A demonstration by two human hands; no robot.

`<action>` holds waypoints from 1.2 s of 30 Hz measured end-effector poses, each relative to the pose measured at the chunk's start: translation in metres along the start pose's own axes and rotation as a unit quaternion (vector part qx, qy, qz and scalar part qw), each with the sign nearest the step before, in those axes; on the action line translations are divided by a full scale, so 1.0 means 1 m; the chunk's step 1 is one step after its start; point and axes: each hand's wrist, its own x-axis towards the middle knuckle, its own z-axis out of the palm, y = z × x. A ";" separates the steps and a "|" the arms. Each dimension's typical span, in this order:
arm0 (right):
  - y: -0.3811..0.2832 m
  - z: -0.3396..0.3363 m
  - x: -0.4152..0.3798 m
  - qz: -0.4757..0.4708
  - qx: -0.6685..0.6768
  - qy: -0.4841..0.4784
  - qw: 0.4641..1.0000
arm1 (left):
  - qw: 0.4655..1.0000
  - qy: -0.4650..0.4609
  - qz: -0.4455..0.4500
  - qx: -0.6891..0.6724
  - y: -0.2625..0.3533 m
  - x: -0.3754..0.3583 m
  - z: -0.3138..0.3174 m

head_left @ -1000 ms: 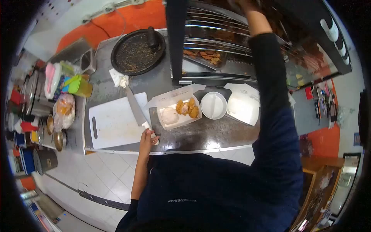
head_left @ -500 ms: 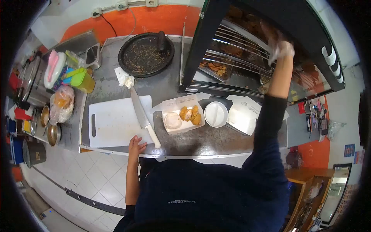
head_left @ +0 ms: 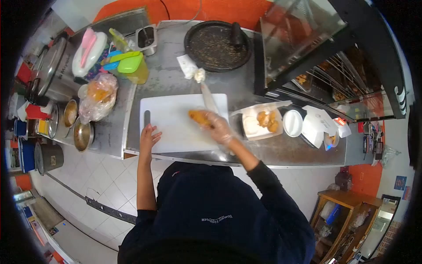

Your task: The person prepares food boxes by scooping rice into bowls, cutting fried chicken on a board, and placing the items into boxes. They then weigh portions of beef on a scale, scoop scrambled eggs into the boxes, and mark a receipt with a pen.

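Note:
My right hand (head_left: 218, 126), in a clear plastic glove, grips a golden-brown piece of fried chicken (head_left: 197, 117) over the white cutting board (head_left: 173, 134). Beneath that hand lies a knife (head_left: 209, 97); its blade shows towards the back, while most of its handle is hidden. My bare left hand (head_left: 150, 137) rests by the board's front left corner, fingers apart and holding nothing. To the right of the board, an open takeaway box (head_left: 252, 134) contains rice and several fried pieces (head_left: 267, 121).
A stone mortar (head_left: 206, 66) with a dark pestle (head_left: 237, 35) stands behind the board. White bowls (head_left: 292, 123) and another open box (head_left: 313, 132) sit right of the food. The glass display cabinet (head_left: 303, 39) borders the back right. Bags and a green container (head_left: 136, 70) crowd the left.
My right hand has come out of the display cabinet and down over the board, now with fried chicken in it. My left hand has shifted left along the board's front edge. The view has turned left.

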 end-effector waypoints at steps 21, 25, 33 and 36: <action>-0.013 0.043 -0.038 0.392 0.150 0.112 0.901 | 0.936 -0.146 0.230 0.223 0.065 0.089 0.039; -0.011 0.099 -0.040 0.391 -0.124 0.018 0.912 | 0.826 -0.158 0.413 0.349 0.071 0.086 0.061; -0.048 0.116 -0.009 0.445 -0.321 -0.168 0.819 | 0.687 -0.273 0.401 0.542 -0.016 0.128 0.064; -0.015 0.135 -0.010 0.488 -0.289 -0.161 0.808 | 0.656 -0.231 0.436 0.571 -0.013 0.130 0.057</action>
